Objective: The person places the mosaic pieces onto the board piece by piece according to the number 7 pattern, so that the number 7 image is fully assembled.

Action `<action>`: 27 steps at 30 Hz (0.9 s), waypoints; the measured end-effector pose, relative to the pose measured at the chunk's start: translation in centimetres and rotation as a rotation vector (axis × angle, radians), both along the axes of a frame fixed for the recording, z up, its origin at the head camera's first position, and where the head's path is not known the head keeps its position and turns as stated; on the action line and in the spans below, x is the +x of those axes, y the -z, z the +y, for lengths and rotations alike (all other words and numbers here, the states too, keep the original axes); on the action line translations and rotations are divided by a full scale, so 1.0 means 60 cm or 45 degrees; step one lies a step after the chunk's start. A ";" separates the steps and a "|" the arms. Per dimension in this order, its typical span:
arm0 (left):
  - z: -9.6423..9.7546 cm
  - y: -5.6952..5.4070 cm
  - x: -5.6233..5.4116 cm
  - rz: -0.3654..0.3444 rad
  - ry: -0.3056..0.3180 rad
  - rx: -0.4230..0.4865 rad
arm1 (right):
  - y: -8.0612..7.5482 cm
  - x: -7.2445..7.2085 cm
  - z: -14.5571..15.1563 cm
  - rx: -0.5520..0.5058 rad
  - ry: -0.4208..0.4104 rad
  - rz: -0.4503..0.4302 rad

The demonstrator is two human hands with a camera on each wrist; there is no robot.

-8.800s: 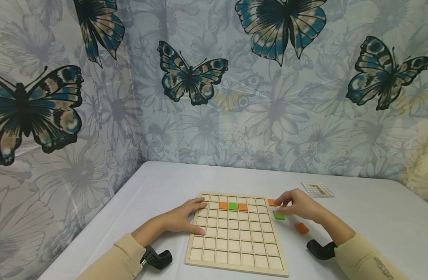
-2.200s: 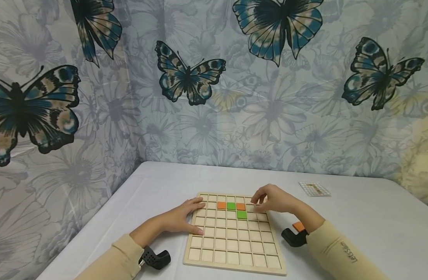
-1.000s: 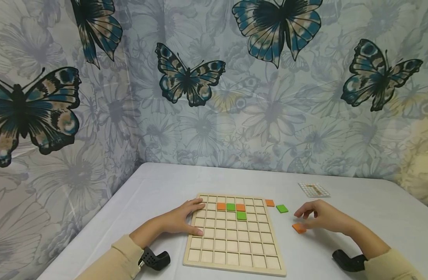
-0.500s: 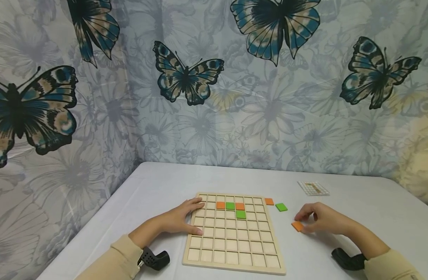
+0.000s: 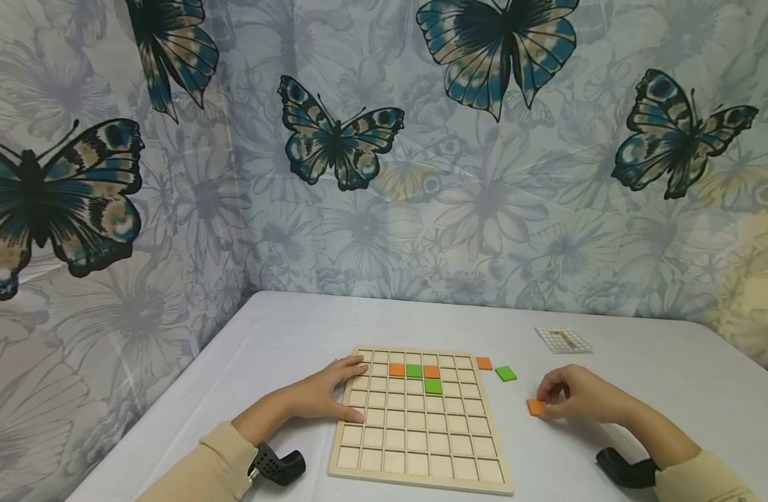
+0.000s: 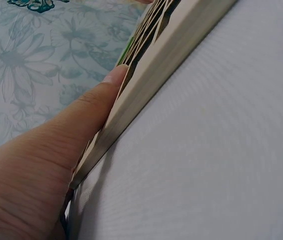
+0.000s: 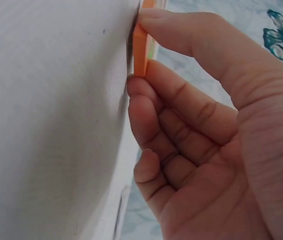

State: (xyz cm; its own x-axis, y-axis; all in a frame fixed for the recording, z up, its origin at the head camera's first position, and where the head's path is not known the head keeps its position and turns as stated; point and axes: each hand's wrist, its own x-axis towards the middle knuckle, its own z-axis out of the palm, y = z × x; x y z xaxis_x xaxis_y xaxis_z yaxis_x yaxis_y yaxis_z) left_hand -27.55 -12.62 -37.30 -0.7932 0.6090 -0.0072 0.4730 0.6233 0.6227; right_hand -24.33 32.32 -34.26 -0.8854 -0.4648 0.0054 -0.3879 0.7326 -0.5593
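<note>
At the right of the head view my right hand [image 5: 581, 394] pinches an orange square tile [image 5: 536, 407] between thumb and fingers, low over the white cloth. The right wrist view shows the thumb on one side of this tile [image 7: 141, 50] and a finger at its lower end. My left hand [image 5: 321, 390] rests on the left rim of a wooden grid board [image 5: 421, 425], fingers spread. Its thumb [image 6: 94, 105] lies along the board's edge. In the grid, an orange, a green and another orange tile [image 5: 431, 371] form a row, with a green tile [image 5: 433, 386] below the last.
A loose orange tile [image 5: 484, 363] lies by the board's upper right corner, with a loose green tile [image 5: 506, 374] beside it. Farther back lies a small patterned grid card [image 5: 563, 340]. The table [image 5: 283, 328] meets a butterfly-print cloth backdrop at its far edge.
A green tile has joined the row of tiles on the board. My right hand has moved from the board to the nearer orange tile and now pinches it. My left hand stays put.
</note>
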 end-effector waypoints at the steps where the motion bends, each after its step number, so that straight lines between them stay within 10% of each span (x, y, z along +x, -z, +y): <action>1: 0.000 0.000 0.000 0.000 0.001 0.000 | -0.001 0.000 0.000 -0.001 -0.005 0.003; 27: 0.001 0.001 -0.003 -0.015 -0.002 -0.005 | -0.033 -0.012 -0.034 0.013 -0.114 0.066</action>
State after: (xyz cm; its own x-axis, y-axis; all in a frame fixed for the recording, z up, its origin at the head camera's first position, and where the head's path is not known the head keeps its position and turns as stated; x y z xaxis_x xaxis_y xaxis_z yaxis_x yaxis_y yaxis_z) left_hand -27.73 -12.56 -37.37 -0.7939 0.6077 -0.0192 0.4644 0.6266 0.6258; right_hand -25.07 30.28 -32.31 -0.8391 -0.5422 0.0450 -0.4802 0.6993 -0.5295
